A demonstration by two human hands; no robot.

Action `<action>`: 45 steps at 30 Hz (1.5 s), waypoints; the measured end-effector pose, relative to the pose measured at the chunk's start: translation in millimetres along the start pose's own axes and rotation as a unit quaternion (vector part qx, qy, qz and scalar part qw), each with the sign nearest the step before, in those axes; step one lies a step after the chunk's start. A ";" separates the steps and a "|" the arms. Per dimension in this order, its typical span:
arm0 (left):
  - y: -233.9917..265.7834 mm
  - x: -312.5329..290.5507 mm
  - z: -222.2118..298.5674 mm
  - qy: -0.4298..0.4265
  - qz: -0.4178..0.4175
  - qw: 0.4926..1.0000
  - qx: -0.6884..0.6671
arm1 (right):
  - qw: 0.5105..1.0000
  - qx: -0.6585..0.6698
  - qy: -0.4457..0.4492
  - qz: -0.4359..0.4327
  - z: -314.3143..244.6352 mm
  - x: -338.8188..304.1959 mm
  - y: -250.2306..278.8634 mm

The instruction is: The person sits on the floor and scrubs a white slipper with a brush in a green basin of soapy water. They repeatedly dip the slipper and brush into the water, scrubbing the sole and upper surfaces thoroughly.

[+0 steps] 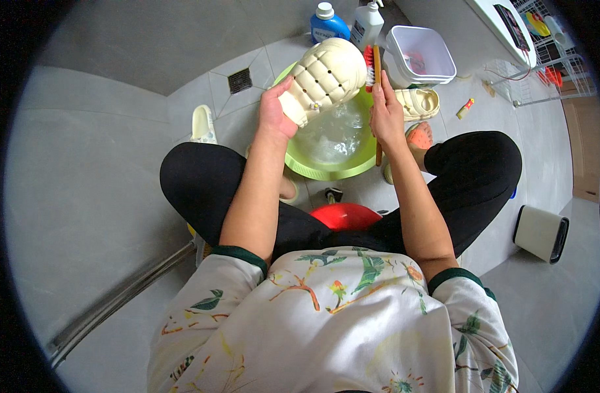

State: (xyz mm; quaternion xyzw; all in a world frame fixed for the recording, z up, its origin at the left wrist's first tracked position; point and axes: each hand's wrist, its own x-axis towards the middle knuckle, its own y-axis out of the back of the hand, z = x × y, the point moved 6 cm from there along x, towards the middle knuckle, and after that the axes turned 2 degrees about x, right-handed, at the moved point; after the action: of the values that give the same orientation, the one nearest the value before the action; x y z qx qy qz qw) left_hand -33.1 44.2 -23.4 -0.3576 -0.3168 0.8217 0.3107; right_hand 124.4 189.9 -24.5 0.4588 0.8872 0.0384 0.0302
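Observation:
My left hand (277, 112) grips a cream clog (327, 73) by its heel end, tilted with its quilted, holed upper facing me. Closed round the wooden handle of a scrub brush (377, 65) is my right hand (386, 112); the red and white bristles face the clog's toe, and whether they touch it I cannot tell. Both are held above a lime green basin (332, 174) with sudsy water (332, 139). A second cream clog (419, 104) rests on the floor to the right of the basin.
Behind the basin stand a blue bottle (329, 27), a white pump bottle (367, 26) and a white plastic tub (420, 55). A floor drain (239, 80) lies at the left. Farther right are a small yellow-red tube (465, 108), a wire rack (554, 78) and a cream bin (540, 233).

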 end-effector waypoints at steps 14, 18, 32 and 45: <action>12.1 4.7 1.6 -0.104 0.050 0.993 -0.009 | 0.999 0.036 -0.005 -0.021 -13.0 -5.2 -2.4; 2.5 -4.9 12.2 -0.211 0.066 0.963 0.152 | 0.977 -0.165 0.133 0.023 -49.9 -25.7 -17.7; 4.6 -8.6 -20.4 -0.270 0.117 0.861 0.415 | 0.948 -0.304 0.035 -0.081 -36.5 -21.6 -62.8; 3.5 0.3 -36.0 -0.189 0.123 0.939 0.260 | 0.957 -0.289 -0.028 -0.006 -2.3 -8.1 -25.3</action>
State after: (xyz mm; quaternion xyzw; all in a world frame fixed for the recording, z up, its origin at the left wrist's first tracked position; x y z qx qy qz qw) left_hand -6.0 53.1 -45.7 -0.1386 -0.0984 0.9597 0.2237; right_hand 108.4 168.7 -24.5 0.4259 0.8398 0.2803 0.1866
